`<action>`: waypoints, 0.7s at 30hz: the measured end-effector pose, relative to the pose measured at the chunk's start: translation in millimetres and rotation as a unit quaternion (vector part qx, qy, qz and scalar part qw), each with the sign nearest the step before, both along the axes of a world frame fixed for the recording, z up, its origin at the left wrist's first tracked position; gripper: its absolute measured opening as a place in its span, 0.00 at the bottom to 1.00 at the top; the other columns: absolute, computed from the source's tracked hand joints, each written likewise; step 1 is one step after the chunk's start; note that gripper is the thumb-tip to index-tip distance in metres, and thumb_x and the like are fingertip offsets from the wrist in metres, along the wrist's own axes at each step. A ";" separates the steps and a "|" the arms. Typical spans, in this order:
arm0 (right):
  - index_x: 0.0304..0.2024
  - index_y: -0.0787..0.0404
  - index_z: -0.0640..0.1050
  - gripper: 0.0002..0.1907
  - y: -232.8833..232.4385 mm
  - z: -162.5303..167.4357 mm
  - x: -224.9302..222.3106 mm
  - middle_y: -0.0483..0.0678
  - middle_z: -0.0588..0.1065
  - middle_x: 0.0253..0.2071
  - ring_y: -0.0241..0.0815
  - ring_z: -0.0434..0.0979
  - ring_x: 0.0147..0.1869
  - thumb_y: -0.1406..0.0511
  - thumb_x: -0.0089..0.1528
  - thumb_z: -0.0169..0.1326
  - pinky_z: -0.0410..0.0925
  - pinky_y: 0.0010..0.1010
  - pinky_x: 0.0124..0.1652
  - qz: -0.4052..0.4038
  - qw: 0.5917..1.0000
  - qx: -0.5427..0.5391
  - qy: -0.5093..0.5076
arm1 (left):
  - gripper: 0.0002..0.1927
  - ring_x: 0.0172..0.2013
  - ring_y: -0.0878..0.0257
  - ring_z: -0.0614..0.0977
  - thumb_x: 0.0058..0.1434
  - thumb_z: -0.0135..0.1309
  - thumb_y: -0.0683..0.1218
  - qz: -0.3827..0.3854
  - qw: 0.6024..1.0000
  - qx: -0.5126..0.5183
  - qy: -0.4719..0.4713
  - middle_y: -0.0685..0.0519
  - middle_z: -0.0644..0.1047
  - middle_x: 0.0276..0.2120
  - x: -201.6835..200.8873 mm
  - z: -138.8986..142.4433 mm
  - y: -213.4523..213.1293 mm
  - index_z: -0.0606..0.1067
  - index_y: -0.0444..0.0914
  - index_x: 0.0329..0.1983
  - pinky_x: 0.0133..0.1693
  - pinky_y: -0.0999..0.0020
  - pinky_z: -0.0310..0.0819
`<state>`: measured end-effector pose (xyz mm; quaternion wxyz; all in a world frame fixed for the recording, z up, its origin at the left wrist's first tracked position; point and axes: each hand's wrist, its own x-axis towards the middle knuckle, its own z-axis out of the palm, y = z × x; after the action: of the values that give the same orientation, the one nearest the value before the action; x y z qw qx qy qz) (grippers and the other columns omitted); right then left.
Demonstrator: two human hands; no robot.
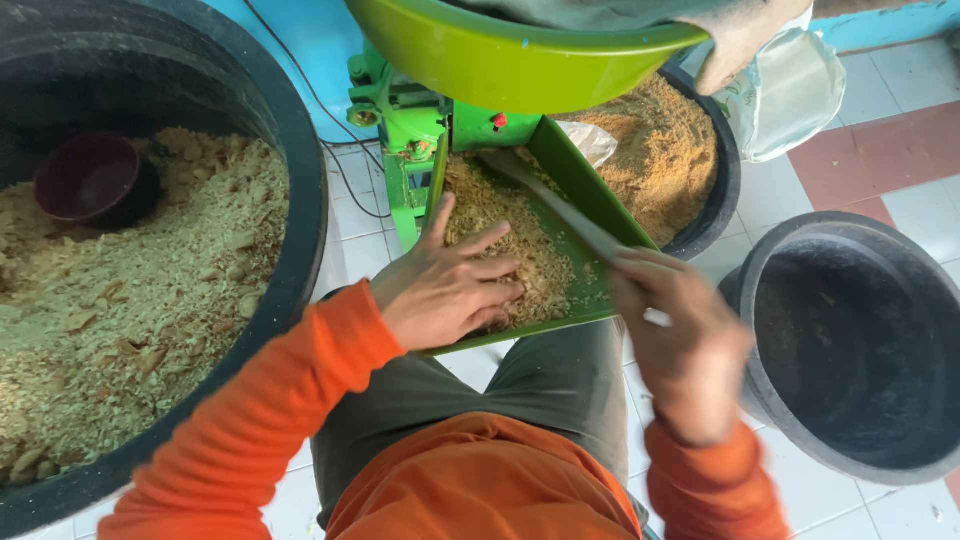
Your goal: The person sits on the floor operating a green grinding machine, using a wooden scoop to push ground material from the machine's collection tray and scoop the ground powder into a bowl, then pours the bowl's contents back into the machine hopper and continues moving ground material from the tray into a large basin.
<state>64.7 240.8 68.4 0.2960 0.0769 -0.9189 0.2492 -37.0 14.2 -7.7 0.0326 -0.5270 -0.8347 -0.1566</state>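
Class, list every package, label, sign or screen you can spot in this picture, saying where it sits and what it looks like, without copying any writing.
Plastic bag: upper right, beside the far black tub of crumbs; crumpled, translucent whitish-grey with faint green print.
No signs or screens show.

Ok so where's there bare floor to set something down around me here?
Bare tile lies right of the feed tub, beyond the empty black tub. A narrow strip runs between the big tub and the green machine. The tray is crowded: left hand, right hand, stick.
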 end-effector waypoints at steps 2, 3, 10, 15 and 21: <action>0.45 0.64 0.79 0.09 22.5 19.4 29.8 0.51 0.81 0.46 0.41 0.83 0.45 0.74 0.64 0.65 0.75 0.28 0.43 -0.032 0.999 0.020 -0.004 | 0.19 0.70 0.49 0.62 0.59 0.55 0.56 -0.004 0.996 -0.082 0.020 0.52 0.76 0.58 -14.8 -0.6 10.1 0.79 0.50 0.53 0.60 0.14 0.36; 0.47 0.65 0.79 0.09 33.0 24.8 42.2 0.51 0.81 0.47 0.39 0.83 0.46 0.74 0.66 0.64 0.75 0.26 0.46 -0.036 0.999 -0.006 -0.013 | 0.20 0.71 0.47 0.61 0.58 0.55 0.55 -0.006 0.992 -0.123 0.031 0.50 0.75 0.59 -23.0 -1.0 15.5 0.79 0.51 0.54 0.58 0.13 0.35; 0.47 0.67 0.78 0.08 60.4 48.3 57.5 0.51 0.81 0.47 0.37 0.84 0.48 0.73 0.68 0.64 0.76 0.22 0.47 -0.016 0.999 -0.002 -0.037 | 0.13 0.64 0.45 0.67 0.57 0.54 0.50 0.163 0.971 -0.083 0.151 0.45 0.77 0.50 -50.8 -3.8 17.6 0.81 0.39 0.42 0.62 0.22 0.45; 0.42 0.66 0.79 0.07 33.1 -0.4 10.2 0.52 0.82 0.47 0.39 0.84 0.43 0.73 0.63 0.64 0.76 0.25 0.39 0.034 0.998 -0.019 -0.057 | 0.08 0.62 0.52 0.71 0.57 0.54 0.44 0.169 0.982 -0.054 0.067 0.50 0.78 0.44 -17.1 -8.7 -11.2 0.81 0.39 0.35 0.64 0.26 0.49; 0.43 0.67 0.77 0.07 19.8 -41.9 -11.7 0.53 0.81 0.49 0.43 0.84 0.45 0.75 0.65 0.62 0.76 0.28 0.43 0.060 0.998 -0.036 -0.002 | 0.06 0.63 0.51 0.69 0.57 0.55 0.45 0.178 0.976 -0.100 0.076 0.52 0.79 0.41 -11.4 -5.6 -11.7 0.82 0.41 0.32 0.64 0.27 0.49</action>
<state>53.0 260.6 26.5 0.2807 0.1210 -0.9038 0.2996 -48.4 2.4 -13.3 0.0709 -0.3808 -0.9217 -0.0238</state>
